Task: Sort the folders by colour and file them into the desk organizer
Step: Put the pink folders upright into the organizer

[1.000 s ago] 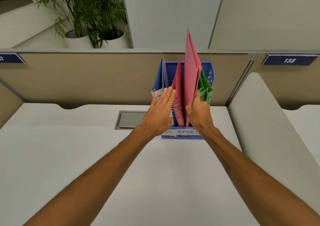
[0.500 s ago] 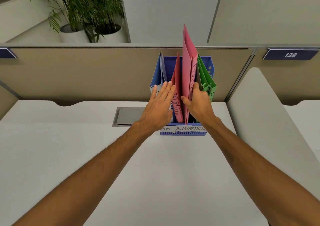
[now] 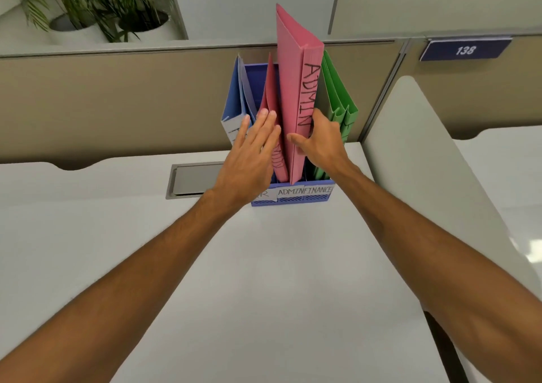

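A blue desk organizer [image 3: 293,199] stands at the far edge of the desk, its front labelled ADMIN and FINANCE. Blue folders [image 3: 231,101] fill its left slot and green folders [image 3: 338,101] its right slot. A pink folder [image 3: 293,83] marked ADMIN stands tall in the middle slot, gripped at its spine by my right hand [image 3: 322,145]. My left hand [image 3: 252,154] lies flat with fingers apart against a second, shorter pink folder [image 3: 271,98], pushing it to the left.
The white desk [image 3: 264,280] is bordered by a beige partition [image 3: 117,98] behind and a grey-white divider [image 3: 425,177] on the right. A metal cable hatch [image 3: 193,178] sits left of the organizer. Potted plants [image 3: 108,4] stand beyond the partition.
The tall pink folder has sunk lower into the middle slot and turned its ADMIN spine toward me. My right hand moved down with it; my left hand stayed on the shorter pink folder.
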Motion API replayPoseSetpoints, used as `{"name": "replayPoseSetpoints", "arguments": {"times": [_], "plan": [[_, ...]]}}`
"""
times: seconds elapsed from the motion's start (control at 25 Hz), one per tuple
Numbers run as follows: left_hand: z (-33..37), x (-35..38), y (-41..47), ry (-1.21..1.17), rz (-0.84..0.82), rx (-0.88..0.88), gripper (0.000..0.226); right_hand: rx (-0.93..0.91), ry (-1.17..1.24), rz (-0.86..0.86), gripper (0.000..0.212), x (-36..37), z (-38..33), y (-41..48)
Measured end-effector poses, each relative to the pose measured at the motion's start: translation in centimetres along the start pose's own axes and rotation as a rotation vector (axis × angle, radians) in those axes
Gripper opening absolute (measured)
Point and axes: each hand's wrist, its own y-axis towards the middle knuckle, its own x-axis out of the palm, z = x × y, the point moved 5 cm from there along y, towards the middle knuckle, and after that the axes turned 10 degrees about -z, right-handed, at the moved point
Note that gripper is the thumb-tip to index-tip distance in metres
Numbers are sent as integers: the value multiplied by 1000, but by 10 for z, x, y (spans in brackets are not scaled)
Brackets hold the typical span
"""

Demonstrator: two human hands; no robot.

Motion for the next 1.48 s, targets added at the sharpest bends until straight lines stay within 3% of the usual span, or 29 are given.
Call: {"name": "replayPoseSetpoints", "arguments": {"times": [0.12,0.24,0.36,0.44,0.64,0.76,0.92,1.2,1.48], "plan": [[28,28,-20,4,21,167,47,-23,-13,30,46,-2,6,0],[43,71,-26,-89,-288,137,45,-40,-25,26,46,-3,9,1],[47,115,-28,-183,-618,-28,67,-59,-8,24,44,-3,11,2],[53,134,-27,-195,-700,-83,77,-72,-14,20,42,-1,11,3],[67,151,-24,-167,-569,-179,76,-76,-10,33,37,0,14,2],[61,153,-24,-269,-404,-217,62,-63,-9,32,35,-1,17,1],[41,148,-13,-579,-158,-535,39,-39,-15,37,41,-1,19,1],[42,154,0,-507,-93,-783,39,-34,-15,68,42,1,21,3],[42,153,0,-421,-127,-765,38,-23,-14,198,41,9,30,0]]}}
